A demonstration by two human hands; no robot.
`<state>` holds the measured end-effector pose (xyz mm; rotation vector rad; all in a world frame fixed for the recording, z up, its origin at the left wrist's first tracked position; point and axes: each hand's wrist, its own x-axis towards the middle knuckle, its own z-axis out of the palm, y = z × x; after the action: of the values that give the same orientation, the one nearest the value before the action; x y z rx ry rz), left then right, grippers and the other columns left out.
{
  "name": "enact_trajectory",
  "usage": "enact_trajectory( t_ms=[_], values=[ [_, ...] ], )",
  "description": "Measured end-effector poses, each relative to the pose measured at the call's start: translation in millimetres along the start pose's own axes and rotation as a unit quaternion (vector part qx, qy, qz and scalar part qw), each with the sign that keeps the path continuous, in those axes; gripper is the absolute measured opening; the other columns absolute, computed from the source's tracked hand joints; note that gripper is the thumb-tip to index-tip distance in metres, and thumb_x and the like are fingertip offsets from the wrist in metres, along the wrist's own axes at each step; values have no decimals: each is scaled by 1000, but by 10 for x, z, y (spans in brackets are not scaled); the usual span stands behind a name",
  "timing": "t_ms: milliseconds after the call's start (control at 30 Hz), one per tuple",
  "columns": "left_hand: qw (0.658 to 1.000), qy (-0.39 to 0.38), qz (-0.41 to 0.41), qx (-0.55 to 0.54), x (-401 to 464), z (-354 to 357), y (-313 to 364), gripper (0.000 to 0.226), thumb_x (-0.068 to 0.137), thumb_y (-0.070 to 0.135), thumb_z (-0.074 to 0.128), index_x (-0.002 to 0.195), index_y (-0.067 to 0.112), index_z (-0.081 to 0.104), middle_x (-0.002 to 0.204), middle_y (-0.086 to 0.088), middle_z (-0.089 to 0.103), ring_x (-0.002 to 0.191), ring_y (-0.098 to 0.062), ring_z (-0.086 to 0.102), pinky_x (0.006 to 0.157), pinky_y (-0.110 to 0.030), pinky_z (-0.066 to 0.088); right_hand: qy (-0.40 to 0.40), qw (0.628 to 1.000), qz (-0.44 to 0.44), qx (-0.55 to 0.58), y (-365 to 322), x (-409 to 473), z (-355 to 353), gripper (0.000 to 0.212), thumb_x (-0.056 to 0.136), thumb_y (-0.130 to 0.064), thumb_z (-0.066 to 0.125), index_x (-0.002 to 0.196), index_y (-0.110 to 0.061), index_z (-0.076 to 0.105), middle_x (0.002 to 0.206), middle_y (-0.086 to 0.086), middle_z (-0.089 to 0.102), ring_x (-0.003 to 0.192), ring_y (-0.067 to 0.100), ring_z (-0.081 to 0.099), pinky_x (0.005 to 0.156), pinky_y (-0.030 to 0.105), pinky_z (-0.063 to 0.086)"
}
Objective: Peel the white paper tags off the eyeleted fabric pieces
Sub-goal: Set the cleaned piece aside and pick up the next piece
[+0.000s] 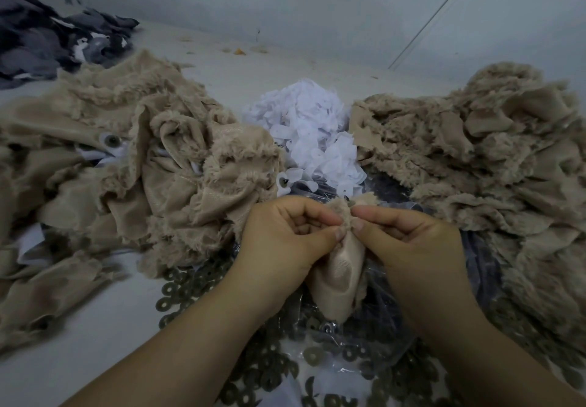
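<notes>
Two big heaps of tan fuzzy fabric basically own this table: the left heap (pixel 120 165) still has white tags peeking out around a couple of eyelets, so I'd guess that's the to-do pile, and the right heap (pixel 482 165) shows no white at all, so probably the finished one. They look roughly the same size to me, so my guess is about halfway, maybe a bit less, though there's no counting pieces in either heap since they're all mashed together. Back left there's one dark grey fabric pile (pixel 47 41) that nobody's touching. Between the two tan heaps sits one mound of peeled white paper tags (pixel 314 133), way too many to count, dozens at least. Down front, a clear plastic bag (pixel 374 337) lies under a scatter of little olive ring washers (pixel 187 292), also way past counting. Then the action: one fabric piece (pixel 339 276) is held up right in the middle, shiny backing toward us, hanging down over the bag. The left hand (pixel 285 238) pinches its top edge with thumb and curled fingers, and the right hand (pixel 409 235) pinches the same fuzzy top edge right beside it, fingertips almost meeting. Can't actually see a white tag on this piece; the fingers cover that spot, so no idea if it's off yet.
</notes>
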<state>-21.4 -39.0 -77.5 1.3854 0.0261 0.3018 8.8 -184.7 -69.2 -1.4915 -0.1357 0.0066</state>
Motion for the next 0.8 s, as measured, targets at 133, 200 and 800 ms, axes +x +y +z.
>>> enact_trajectory(
  t_ms=[133, 200, 800],
  values=[
    [1000, 11, 21, 13, -14, 20, 12, 20, 74, -15, 74, 72, 5, 70, 67, -13, 69, 63, -20, 61, 61, -25, 55, 2, 999, 31, 28, 21, 1, 0, 19, 81, 1, 76, 83, -17, 81, 82, 11, 78, 81, 24, 77, 69, 25, 61],
    [999, 15, 29, 24, -23, 29, 9, 21, 75, -17, 73, 72, 4, 70, 66, -13, 68, 62, -20, 60, 60, -27, 53, 1, 999, 43, 30, 34, 6, 0, 19, 81, 1, 76, 85, -17, 81, 84, 11, 79, 83, 25, 77, 71, 27, 61],
    [980, 44, 102, 165, -32, 15, -66, 33, 75, -13, 69, 72, 19, 69, 62, 3, 64, 55, -8, 55, 53, -18, 45, -42, 998, 39, 15, 47, -2, -8, 18, 68, -15, 81, 86, -16, 80, 82, 13, 78, 80, 26, 77, 69, 28, 61]
  ],
)
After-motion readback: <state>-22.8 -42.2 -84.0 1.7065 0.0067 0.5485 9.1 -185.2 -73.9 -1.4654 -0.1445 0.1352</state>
